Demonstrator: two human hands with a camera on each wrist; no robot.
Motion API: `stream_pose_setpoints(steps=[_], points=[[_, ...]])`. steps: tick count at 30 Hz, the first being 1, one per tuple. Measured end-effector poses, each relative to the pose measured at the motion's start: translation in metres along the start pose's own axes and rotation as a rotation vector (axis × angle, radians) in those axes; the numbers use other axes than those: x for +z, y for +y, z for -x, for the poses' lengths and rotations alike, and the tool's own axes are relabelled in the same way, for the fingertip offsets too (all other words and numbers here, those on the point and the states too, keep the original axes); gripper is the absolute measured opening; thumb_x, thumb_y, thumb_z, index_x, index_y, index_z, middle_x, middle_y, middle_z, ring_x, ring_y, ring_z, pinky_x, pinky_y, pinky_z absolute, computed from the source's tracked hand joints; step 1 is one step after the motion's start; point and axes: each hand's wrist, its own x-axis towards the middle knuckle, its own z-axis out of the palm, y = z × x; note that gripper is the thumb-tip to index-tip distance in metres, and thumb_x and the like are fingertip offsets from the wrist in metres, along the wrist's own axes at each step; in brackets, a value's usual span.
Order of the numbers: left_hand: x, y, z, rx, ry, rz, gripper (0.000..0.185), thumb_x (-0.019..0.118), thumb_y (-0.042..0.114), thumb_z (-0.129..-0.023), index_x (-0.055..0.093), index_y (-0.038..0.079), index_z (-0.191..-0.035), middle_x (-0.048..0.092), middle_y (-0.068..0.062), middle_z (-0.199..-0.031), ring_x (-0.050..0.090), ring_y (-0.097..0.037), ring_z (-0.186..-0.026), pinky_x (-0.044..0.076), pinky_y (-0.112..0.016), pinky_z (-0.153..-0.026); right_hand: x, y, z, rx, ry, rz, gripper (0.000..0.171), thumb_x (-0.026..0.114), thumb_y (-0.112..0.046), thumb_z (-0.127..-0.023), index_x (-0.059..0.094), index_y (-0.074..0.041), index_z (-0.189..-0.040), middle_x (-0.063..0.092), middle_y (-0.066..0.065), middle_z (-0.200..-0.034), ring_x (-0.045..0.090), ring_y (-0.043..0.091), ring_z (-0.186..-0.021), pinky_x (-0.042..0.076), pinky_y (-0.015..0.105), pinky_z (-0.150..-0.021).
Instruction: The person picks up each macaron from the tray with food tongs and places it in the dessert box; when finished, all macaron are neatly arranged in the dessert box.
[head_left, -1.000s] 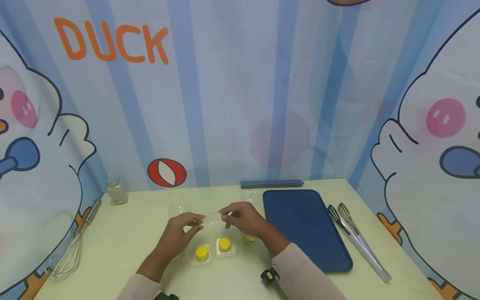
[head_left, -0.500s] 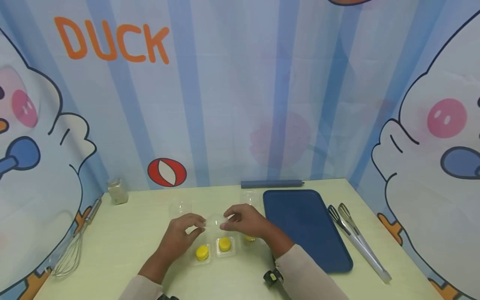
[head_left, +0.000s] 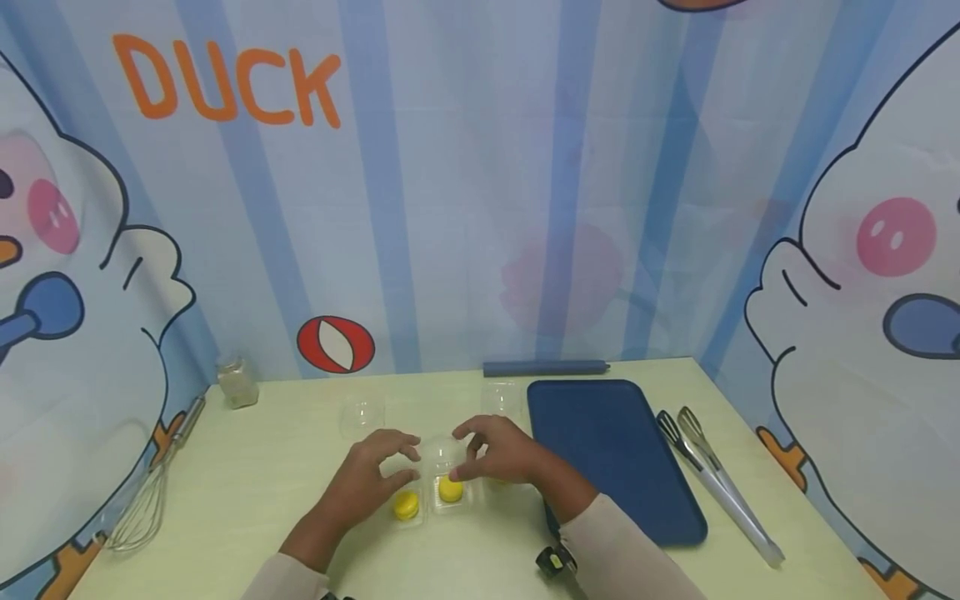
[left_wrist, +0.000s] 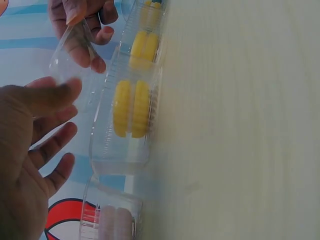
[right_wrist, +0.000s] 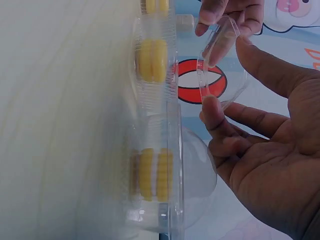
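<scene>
A clear domed plastic lid [head_left: 442,451] is held up just behind the middle yellow macaron [head_left: 450,489]. My right hand [head_left: 506,457] pinches its right side between thumb and fingers, as the right wrist view shows. At the lid's left side, my left hand [head_left: 366,473] has thumb and fingers spread apart, thumb close to the plastic. Each yellow macaron sits in its own clear tray; the left macaron [head_left: 407,505] is below my left fingers. Another yellow one is mostly hidden by my right hand. In the left wrist view, a pale pink macaron [left_wrist: 116,222] stands in another clear tray.
More clear plastic pieces [head_left: 363,414] lie behind the hands. To the right are a dark blue tray [head_left: 615,458] and metal tongs [head_left: 723,492]. A blue rolling pin [head_left: 545,368] lies along the back edge. A whisk [head_left: 150,492] and glass jar [head_left: 237,383] stand left.
My left fingers have spread away from the lid's left edge, which they pinched earlier. The lid and my right hand have come slightly right and nearer the middle macaron.
</scene>
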Motion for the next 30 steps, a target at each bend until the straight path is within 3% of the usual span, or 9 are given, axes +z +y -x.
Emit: stream_pose_setpoints(steps=[2,5,9,12,16,20,24,30], points=[[-0.001,0.0,0.002,-0.043,-0.052,0.037,0.037,0.094,0.015,-0.086,0.078,0.019,-0.119,0.076,-0.004,-0.135,0.068,-0.031,-0.132,0.056,-0.06,-0.114,0.0,0.001,0.002,-0.012,0.009,0.006,0.061,0.093,-0.023,-0.087,0.069,0.002,-0.137,0.076,0.005,-0.097,0.07,0.012,-0.087,0.057,0.028,-0.077],[-0.001,0.003,0.004,-0.126,-0.119,0.089,0.056,0.094,0.031,-0.087,0.072,0.021,-0.138,0.07,-0.002,-0.145,0.062,-0.033,-0.142,0.05,-0.066,-0.118,0.001,0.003,0.006,-0.037,0.023,0.022,0.06,0.094,-0.022,-0.087,0.07,0.001,-0.136,0.076,0.011,-0.116,0.068,0.01,-0.086,0.056,0.028,-0.075],[0.001,0.005,0.005,-0.175,-0.162,0.108,0.065,0.092,0.039,-0.089,0.068,0.02,-0.146,0.067,-0.002,-0.151,0.058,-0.035,-0.147,0.047,-0.068,-0.121,0.002,0.004,0.011,-0.064,0.035,0.039,0.062,0.095,-0.022,-0.086,0.069,0.001,-0.137,0.071,0.016,-0.136,0.064,0.009,-0.086,0.054,0.026,-0.073],[0.003,0.004,0.005,-0.15,-0.168,0.108,0.064,0.092,0.038,-0.089,0.069,0.019,-0.146,0.068,-0.003,-0.149,0.058,-0.034,-0.146,0.047,-0.067,-0.12,0.003,0.005,0.014,-0.09,0.051,0.062,0.063,0.096,-0.023,-0.086,0.069,0.001,-0.138,0.071,0.016,-0.137,0.064,0.016,-0.092,0.054,0.027,-0.076],[0.003,0.005,0.006,-0.091,-0.164,0.104,0.061,0.091,0.037,-0.09,0.07,0.017,-0.144,0.069,-0.002,-0.146,0.059,-0.033,-0.142,0.049,-0.066,-0.118,0.004,0.004,0.018,-0.105,0.07,0.084,0.065,0.096,-0.023,-0.085,0.069,0.004,-0.138,0.07,0.018,-0.14,0.067,0.031,-0.113,0.06,0.045,-0.095],[0.004,0.006,0.008,-0.016,-0.154,0.078,0.06,0.091,0.038,-0.09,0.071,0.015,-0.141,0.07,0.0,-0.141,0.06,-0.03,-0.137,0.051,-0.064,-0.115,0.006,0.004,0.023,-0.088,0.067,0.146,0.066,0.096,-0.026,-0.085,0.07,0.001,-0.139,0.067,0.017,-0.145,0.058,0.038,-0.133,0.047,0.063,-0.111],[0.007,0.007,0.009,0.022,-0.145,0.052,0.061,0.092,0.04,-0.088,0.072,0.014,-0.139,0.071,0.003,-0.137,0.061,-0.028,-0.135,0.048,-0.067,-0.114,0.008,0.003,0.026,-0.081,0.065,0.223,0.064,0.096,-0.027,-0.084,0.073,-0.004,-0.138,0.067,0.014,-0.145,0.053,0.035,-0.134,0.039,0.056,-0.104],[0.013,0.008,0.01,0.008,-0.155,0.039,0.06,0.093,0.038,-0.087,0.072,0.015,-0.138,0.073,0.004,-0.136,0.059,-0.029,-0.138,0.042,-0.07,-0.114,0.009,0.004,0.027,-0.064,0.065,0.279,0.066,0.098,-0.029,-0.081,0.074,-0.007,-0.138,0.068,0.011,-0.143,0.053,0.033,-0.133,0.036,0.055,-0.099]])
